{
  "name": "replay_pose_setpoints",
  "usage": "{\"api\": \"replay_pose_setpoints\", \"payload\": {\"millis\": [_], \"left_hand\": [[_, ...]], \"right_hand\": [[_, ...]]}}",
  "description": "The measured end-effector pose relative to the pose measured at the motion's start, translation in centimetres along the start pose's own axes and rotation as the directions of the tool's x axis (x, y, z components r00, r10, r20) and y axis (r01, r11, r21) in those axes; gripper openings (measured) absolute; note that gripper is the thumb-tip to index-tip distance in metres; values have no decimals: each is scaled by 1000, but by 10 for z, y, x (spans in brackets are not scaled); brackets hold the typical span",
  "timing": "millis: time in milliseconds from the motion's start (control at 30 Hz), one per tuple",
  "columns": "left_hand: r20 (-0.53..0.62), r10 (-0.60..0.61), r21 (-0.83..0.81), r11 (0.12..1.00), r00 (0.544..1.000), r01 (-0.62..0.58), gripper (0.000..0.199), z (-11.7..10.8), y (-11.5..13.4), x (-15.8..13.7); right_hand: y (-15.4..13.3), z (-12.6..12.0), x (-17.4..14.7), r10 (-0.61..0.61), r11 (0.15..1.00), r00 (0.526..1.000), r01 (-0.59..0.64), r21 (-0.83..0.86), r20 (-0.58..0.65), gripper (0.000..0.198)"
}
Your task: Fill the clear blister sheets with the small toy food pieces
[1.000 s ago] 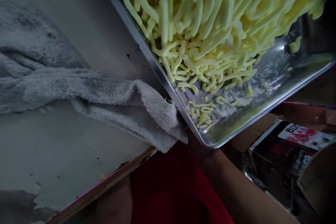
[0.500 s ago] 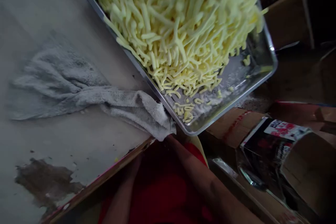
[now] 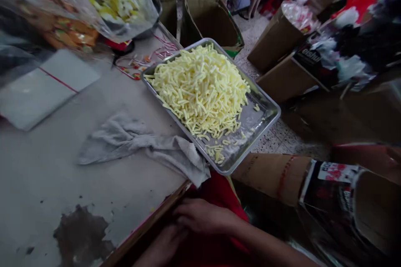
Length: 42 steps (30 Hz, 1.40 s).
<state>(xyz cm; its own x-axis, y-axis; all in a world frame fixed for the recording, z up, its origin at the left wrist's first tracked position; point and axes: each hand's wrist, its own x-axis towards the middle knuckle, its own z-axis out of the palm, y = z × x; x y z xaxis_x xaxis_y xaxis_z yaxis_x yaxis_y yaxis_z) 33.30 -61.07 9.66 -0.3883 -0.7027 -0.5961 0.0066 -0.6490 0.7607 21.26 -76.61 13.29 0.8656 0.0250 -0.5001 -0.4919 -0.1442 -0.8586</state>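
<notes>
My right hand [image 3: 200, 215] is in front of the table's near edge, against a red garment. Its fingers are loosely bent and a little apart, with nothing seen in them. Close below it, my left hand [image 3: 169, 238] lies in shadow, and its fingers are partly hidden by the right hand. Whether the two touch is unclear. Ahead, a metal tray [image 3: 266, 123] carries a heap of pale yellow, noodle-like strips [image 3: 200, 87]. A grey cloth [image 3: 134, 137] lies crumpled at the tray's left side, its end by the table edge.
A whitish table [image 3: 125, 196] with a worn dark patch spans the left. On it are a white board-like slab [image 3: 53, 83] and a clear plastic bag [image 3: 138, 16] over a bowl of yellow and white pieces. Cardboard boxes [image 3: 269, 175] crowd the right, above a speckled floor [image 3: 247, 29].
The view has drawn back, so the whole tray and the room behind it show. Both hands have come up into sight, close together. Tray, heap and cloth look unchanged.
</notes>
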Motion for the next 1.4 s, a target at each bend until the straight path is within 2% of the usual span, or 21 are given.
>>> {"api": "replay_pose_setpoints", "payload": {"millis": [67,133,200,233,267,300,367,433,500,533,567,633,667,767,833,933,1033,1100,1233,1300,1400], "left_hand": [[-38,59,-114,991,998,-63,40,1,24,-26],[-89,131,-142,980,987,-143,44,1,58,-46],[-208,174,-29,982,962,-184,43,0,91,-51],[-331,204,45,979,921,-200,39,-2,103,-48],[-457,259,134,966,851,-223,34,-6,112,-42],[-575,338,242,940,745,-240,30,-12,117,-34],[-717,525,500,846,458,-187,25,-34,117,-19],[-730,653,679,726,203,105,29,-69,108,-11],[-739,663,633,619,123,466,44,-109,97,-12],[-758,633,592,570,155,570,49,-126,92,-15],[-763,592,602,507,258,617,49,-142,87,-19],[-748,566,637,464,347,616,41,-163,80,-28],[-735,567,656,455,372,602,36,-168,77,-34],[-720,592,670,457,361,585,29,-167,60,-59],[-735,596,648,476,323,594,31,-155,42,-88],[-750,609,619,511,257,596,32,-117,14,-150],[-765,601,614,569,233,547,33,-50,0,-222],[-820,529,560,657,220,504,34,8,0,-266],[-945,286,327,828,157,456,34,123,-3,-317],[-976,205,216,863,74,457,34,165,-19,-324],[-981,170,109,878,-91,467,34,203,-63,-324]], "right_hand": [[-18,-6,-17,-71,995,996,74,71,-46,28],[-31,-16,-25,-83,991,969,104,81,-233,25],[-35,-29,-18,-99,994,875,66,-85,-474,24],[-36,-35,-11,-133,977,807,8,-215,-576,25],[-35,-42,-1,-177,937,742,-74,-341,-647,27],[-33,-48,9,-218,879,696,-164,-447,-684,30],[-29,-59,29,-247,744,665,-336,-578,-705,33],[-26,-66,45,-221,619,664,-470,-629,-714,29],[-24,-68,53,-198,558,646,-544,-627,-737,23],[-23,-67,54,-199,568,635,-546,-616,-746,20],[-24,-66,53,-215,599,629,-519,-610,-747,18],[-25,-63,48,-310,666,621,-398,-631,-719,18],[-27,-61,44,-387,681,612,-314,-661,-689,20],[-32,-52,32,-593,689,557,-22,-725,-581,18],[-38,-42,26,-624,736,575,206,-645,-529,21],[-56,-24,16,-570,820,716,465,-332,-404,31],[-85,-5,-1,-483,873,862,487,-7,-154,33],[-106,6,-13,-437,893,899,432,128,18,33],[-137,31,-17,-486,872,839,449,195,243,27],[-145,52,-3,-548,835,777,527,156,308,24],[-146,96,32,-588,789,701,607,96,404,26]]}}
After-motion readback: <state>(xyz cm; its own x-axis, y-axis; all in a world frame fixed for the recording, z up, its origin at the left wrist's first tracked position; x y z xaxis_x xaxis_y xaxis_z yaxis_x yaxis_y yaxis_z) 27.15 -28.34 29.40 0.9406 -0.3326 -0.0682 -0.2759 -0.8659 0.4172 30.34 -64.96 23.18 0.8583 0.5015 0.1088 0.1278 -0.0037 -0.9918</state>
